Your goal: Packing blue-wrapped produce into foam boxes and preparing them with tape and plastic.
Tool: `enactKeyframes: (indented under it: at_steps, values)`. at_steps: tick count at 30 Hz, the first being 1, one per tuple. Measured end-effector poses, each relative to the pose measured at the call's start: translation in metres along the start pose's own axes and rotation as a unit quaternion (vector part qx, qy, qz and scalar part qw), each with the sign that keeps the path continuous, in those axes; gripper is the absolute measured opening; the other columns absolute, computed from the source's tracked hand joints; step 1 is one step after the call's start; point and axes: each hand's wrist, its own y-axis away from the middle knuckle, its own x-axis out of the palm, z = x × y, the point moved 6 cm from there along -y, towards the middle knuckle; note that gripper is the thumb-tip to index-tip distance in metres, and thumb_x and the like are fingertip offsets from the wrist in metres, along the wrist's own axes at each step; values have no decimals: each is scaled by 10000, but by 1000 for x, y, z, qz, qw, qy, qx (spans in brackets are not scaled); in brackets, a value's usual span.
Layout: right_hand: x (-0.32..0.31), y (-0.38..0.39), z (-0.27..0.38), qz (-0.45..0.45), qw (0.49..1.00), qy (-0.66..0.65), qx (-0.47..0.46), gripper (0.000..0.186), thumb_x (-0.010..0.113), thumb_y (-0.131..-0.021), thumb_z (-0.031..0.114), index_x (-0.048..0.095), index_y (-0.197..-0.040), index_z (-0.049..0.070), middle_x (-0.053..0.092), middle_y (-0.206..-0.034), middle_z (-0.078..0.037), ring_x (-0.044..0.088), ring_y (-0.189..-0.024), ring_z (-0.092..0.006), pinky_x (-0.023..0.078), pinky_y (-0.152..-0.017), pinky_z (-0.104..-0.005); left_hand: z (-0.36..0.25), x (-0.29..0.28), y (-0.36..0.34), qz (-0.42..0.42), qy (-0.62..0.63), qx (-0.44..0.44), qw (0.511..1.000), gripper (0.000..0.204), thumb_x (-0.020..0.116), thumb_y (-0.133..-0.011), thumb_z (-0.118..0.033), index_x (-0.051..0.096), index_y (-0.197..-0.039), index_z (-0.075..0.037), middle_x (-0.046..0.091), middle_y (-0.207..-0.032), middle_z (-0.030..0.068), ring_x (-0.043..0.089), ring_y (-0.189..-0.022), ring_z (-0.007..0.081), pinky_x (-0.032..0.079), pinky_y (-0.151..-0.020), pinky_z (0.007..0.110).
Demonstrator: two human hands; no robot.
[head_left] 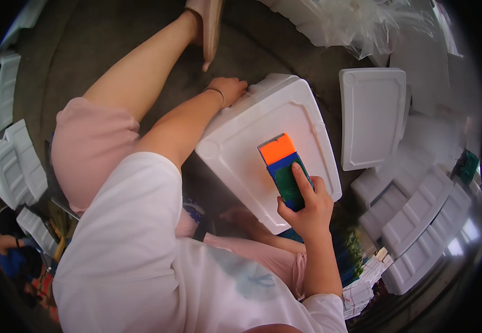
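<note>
A white lidded box (302, 130) stands tilted between my legs, its lid facing up toward me. My right hand (314, 205) is closed round a tape dispenser (282, 175) with an orange front, a serrated edge and a blue-and-green body. The dispenser is over the lid; whether it touches is unclear, and no tape strand shows. At the box's far left side, my left hand (229, 91) is curled against the edge, with its fingertips partly hidden.
Another white lid (373, 119) lies to the right of the box. White boxes (418, 222) are stacked at the right and more white boxes (16, 164) at the left. Clear plastic wrap (371, 22) is heaped at the far right. Another person (16, 261) is at the lower left.
</note>
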Motion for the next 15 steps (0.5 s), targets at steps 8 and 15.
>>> enactKeyframes:
  at_steps: [8,15]
  values:
    - [-3,-1,4,-10,1000,7,-5,687,747,-549,211,594,-1218,213,555,-819,-81,598,-620,-228,506,-553,-324,-14,-22,-2,-21,-141,37,989,257,475,-904,-293,557,-1059,-104,609,-1037,128,617,-954,295,495,-797,430]
    - [-2,2,7,-22,1000,12,3,677,742,-561,205,591,-1221,212,554,-811,-91,607,-638,-245,510,-572,-338,0,16,-5,126,453,-125,873,416,471,-917,-423,582,-1087,-59,606,-1097,155,545,-1115,290,460,-864,411]
